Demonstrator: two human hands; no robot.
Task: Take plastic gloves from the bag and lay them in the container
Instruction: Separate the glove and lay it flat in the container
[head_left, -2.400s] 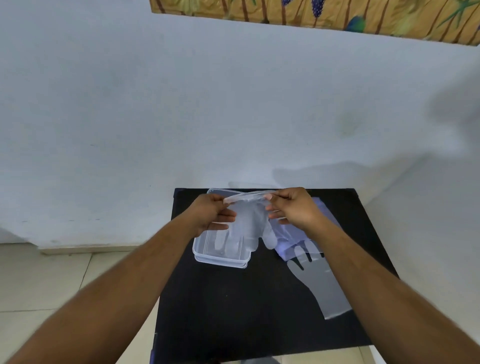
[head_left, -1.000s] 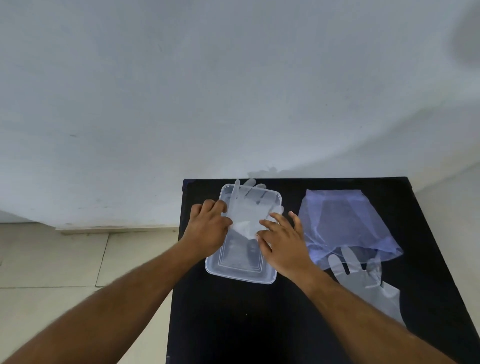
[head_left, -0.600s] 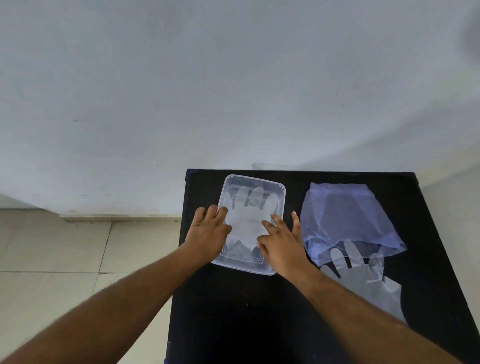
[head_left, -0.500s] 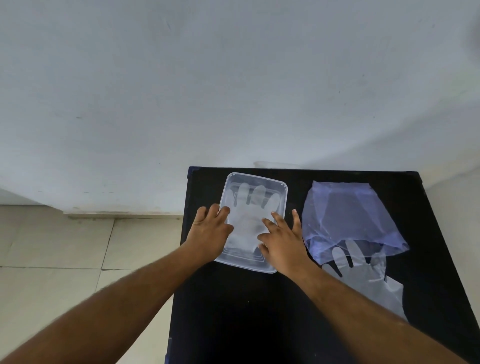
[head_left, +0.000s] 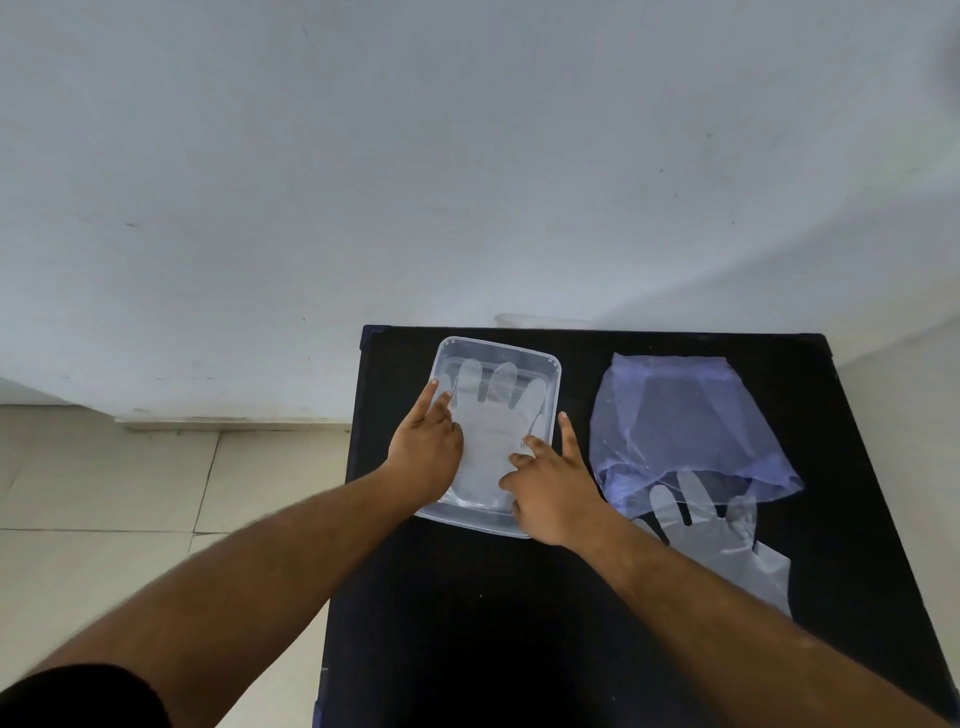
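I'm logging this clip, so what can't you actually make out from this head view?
- Near end of the glove in the container: covered by left hand and right hand.
- Contents of the bag: film too hazy.
- Cuff of the loose glove: behind the right forearm.

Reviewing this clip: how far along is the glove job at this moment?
Done: one clear glove lies spread flat inside the container, fingers toward the wall. In hand: the left hand and right hand rest open on it, pressing it down, gripping nothing. Left: a second glove lies on the black table, its fingers at the mouth of the bluish bag. Whether more gloves remain inside the bag is unclear.
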